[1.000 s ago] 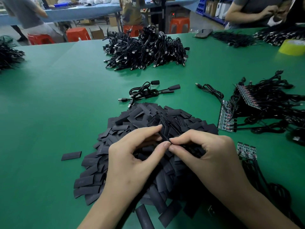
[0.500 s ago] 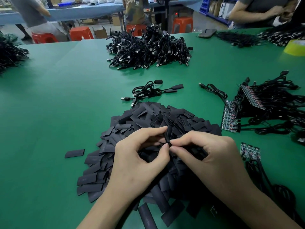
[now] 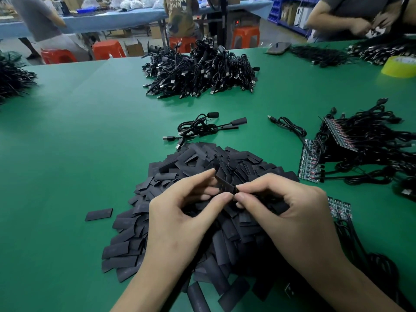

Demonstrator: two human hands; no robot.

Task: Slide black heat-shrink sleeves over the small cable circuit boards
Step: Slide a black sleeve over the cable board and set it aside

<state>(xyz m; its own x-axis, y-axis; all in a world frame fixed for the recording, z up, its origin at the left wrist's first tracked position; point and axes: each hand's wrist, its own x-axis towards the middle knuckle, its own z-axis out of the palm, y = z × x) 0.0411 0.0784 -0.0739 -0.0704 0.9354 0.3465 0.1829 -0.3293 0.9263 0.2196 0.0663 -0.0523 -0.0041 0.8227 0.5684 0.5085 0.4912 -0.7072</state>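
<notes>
A green table [image 3: 67, 154] fills the view, with a heap of flat black sleeves [image 3: 180, 221] at its near middle. Beyond the heap a large cable pile [image 3: 200, 73] is seen, and between the two lie a few loose cables [image 3: 202, 128]. Right of the heap, panels of small boards [image 3: 309, 163] sit under tangled cables, and a short strip of boards [image 3: 340, 207] lies nearer. One stray sleeve [image 3: 99, 214] lies left of the heap. A yellow tape roll [image 3: 399, 66] and a phone [image 3: 279, 47] are at the far right. Behind the table, orange stools [image 3: 108, 49], a blue bench and people at work are visible.

Above the heap, a single sleeve [image 3: 225, 183] is pinched by the left hand [image 3: 180, 219] between thumb and forefinger, the other fingers loosely curled. The sleeve's near end is met by the right hand [image 3: 288, 212], pinched shut on something dark; what it holds cannot be told.
</notes>
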